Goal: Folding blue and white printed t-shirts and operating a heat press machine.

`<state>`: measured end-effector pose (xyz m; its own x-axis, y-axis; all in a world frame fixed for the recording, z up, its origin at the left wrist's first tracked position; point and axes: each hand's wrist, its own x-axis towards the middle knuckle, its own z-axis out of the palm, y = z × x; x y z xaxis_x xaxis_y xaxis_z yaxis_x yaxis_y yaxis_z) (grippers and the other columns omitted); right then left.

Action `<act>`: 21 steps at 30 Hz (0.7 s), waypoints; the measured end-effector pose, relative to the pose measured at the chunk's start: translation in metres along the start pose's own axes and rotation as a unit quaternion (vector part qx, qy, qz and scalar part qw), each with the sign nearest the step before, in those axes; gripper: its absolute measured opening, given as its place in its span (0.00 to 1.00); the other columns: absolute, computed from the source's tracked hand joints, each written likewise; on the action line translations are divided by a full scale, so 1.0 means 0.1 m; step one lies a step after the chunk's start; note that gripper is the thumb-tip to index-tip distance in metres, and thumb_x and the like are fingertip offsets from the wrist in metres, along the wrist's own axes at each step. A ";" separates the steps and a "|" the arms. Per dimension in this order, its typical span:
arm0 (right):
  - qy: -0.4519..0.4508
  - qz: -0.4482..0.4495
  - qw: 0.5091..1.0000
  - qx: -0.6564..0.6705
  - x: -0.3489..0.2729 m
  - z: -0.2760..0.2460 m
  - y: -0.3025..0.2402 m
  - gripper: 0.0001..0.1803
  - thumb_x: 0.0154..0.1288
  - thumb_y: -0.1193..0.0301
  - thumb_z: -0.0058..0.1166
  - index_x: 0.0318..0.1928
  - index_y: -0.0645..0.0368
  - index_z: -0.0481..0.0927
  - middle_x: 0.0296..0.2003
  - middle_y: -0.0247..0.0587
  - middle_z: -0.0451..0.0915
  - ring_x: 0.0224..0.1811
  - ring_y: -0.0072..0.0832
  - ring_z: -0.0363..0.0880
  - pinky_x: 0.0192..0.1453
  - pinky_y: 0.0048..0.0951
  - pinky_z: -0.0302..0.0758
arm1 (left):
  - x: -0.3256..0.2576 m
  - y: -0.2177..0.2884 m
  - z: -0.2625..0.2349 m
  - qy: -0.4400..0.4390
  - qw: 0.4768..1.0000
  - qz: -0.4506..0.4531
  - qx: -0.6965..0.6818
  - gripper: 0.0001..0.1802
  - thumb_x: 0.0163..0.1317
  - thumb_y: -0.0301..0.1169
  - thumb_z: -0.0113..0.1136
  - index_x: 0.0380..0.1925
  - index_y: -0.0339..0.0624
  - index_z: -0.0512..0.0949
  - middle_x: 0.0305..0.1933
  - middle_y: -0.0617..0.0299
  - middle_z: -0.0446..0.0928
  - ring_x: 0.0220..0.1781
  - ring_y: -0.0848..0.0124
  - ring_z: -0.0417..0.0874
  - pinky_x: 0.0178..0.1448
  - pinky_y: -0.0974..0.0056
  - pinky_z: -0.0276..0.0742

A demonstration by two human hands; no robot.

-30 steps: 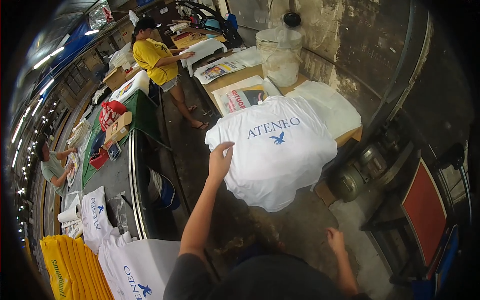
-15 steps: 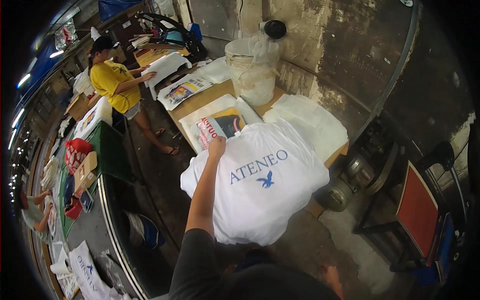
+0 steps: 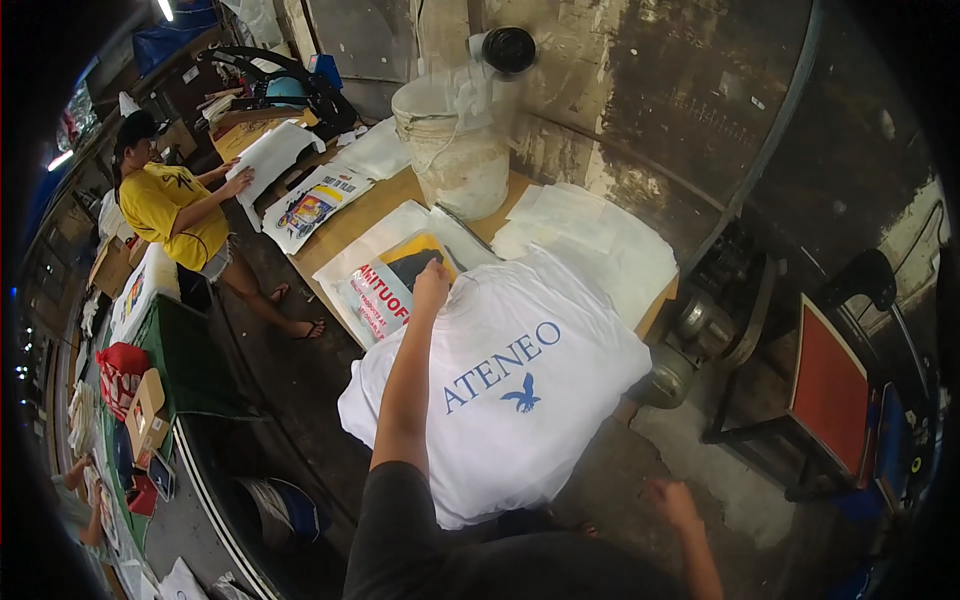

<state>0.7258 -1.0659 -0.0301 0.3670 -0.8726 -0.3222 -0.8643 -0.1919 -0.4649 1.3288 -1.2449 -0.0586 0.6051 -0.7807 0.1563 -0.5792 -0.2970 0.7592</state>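
Observation:
A white T-shirt with blue lettering and a blue bird print lies spread at the near end of a wooden table, its hem hanging toward me. My left hand is closed at the shirt's neckline, apparently pinching the collar fabric; the fingertips are partly hidden. Beneath and beside it shows a printed plastic bag with red lettering, next to a yellow and dark print. Off to the right of the shirt, my right hand hangs low with loosely bent fingers and nothing visible in it.
A stained white bucket and stacked white sheets stand on the table. A person in a yellow shirt handles white cloth at the far left. Right of the table are a compressor and a red-topped frame.
My left hand has shifted forward along the neckline. The T-shirt has slid slightly toward me, uncovering more of the bag. My right hand has come further into view. The view has turned right.

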 end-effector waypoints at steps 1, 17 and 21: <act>-0.009 0.005 1.000 0.003 0.13 -0.02 -0.06 0.12 0.59 0.72 0.52 0.44 0.58 0.80 0.36 0.50 0.81 0.39 0.46 0.80 0.45 0.39 0.75 | -0.06 -0.07 0.08 -0.007 1.000 -0.006 0.005 0.25 0.52 0.37 0.61 0.50 0.38 0.73 0.39 0.46 0.80 0.44 0.51 0.81 0.49 0.53 0.75; 0.202 -0.390 0.897 -0.044 0.92 -1.30 -2.05 0.21 0.47 0.78 0.57 0.46 0.60 0.75 0.55 0.47 0.69 0.58 0.47 0.67 0.67 0.44 0.56 | -2.38 2.33 -0.38 -0.276 0.852 0.424 -0.131 0.11 0.51 0.26 0.61 0.36 0.40 0.78 0.43 0.55 0.77 0.46 0.56 0.78 0.47 0.61 0.74; -0.057 -0.392 0.918 -0.025 0.92 -1.39 -1.73 0.09 0.47 0.78 0.50 0.33 0.62 0.76 0.33 0.46 0.77 0.44 0.44 0.75 0.67 0.42 0.58 | -2.67 2.27 -0.65 -0.274 0.911 0.279 -0.129 0.15 0.52 0.36 0.65 0.37 0.41 0.77 0.37 0.55 0.78 0.43 0.58 0.79 0.44 0.59 0.75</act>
<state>0.8607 -1.1755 0.1356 0.9142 -0.4051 0.0107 -0.3321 -0.7641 -0.5531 1.0714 -1.0685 0.1129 -0.1496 -0.9490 0.2775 -0.5233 0.3141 0.7922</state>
